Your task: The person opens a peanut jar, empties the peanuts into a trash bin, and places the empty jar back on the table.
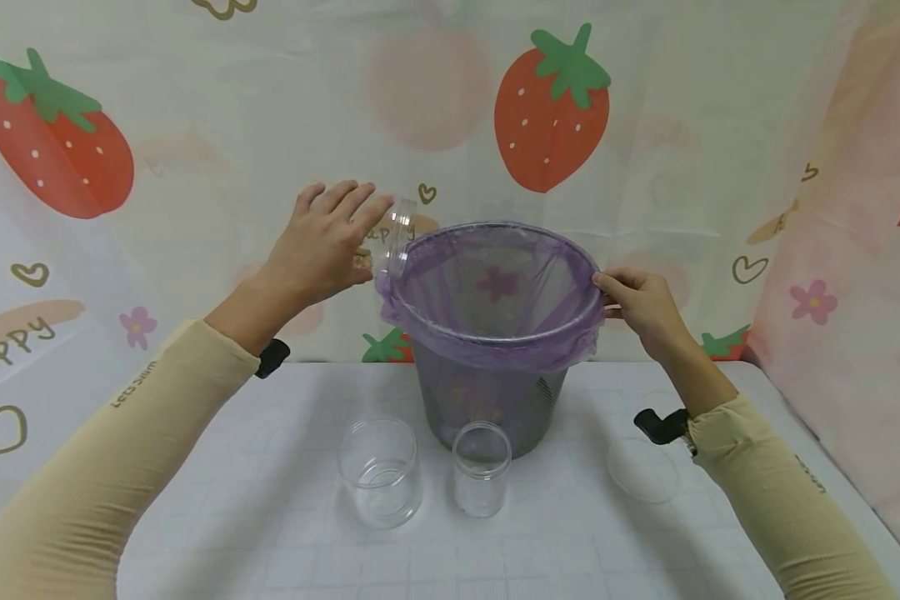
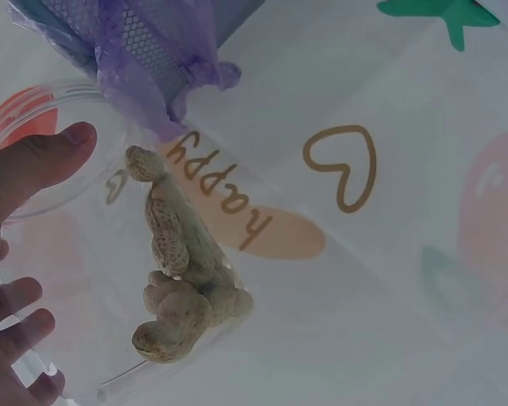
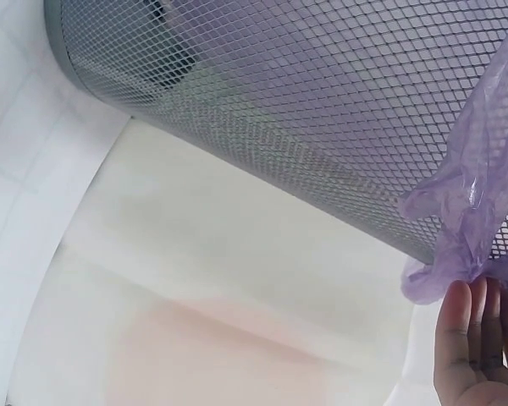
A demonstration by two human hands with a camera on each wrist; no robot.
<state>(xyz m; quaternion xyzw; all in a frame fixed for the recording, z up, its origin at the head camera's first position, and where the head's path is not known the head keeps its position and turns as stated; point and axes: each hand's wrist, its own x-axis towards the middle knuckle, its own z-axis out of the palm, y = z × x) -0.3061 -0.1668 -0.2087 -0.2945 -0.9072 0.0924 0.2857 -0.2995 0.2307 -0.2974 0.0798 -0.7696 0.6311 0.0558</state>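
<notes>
My left hand (image 1: 330, 242) grips a clear plastic jar (image 1: 400, 237), tipped on its side at the left rim of a mesh wastebasket (image 1: 487, 408). Several unshelled peanuts (image 2: 173, 313) lie inside the jar in the left wrist view. A thin purple trash bag (image 1: 487, 352) lines the basket and folds over its rim. On the opposite side, my right hand (image 1: 645, 310) pinches the bagged rim between thumb and fingers. From the right wrist view, the fingertips (image 3: 459, 300) show against the bag's gathered edge.
A wide clear jar (image 1: 378, 479) and a narrower one (image 1: 482, 479) stand uncovered in front of the basket. To the right, a round transparent lid (image 1: 642, 472) lies flat on the white table (image 1: 555, 550). A strawberry-print cloth (image 1: 307, 108) hangs close behind.
</notes>
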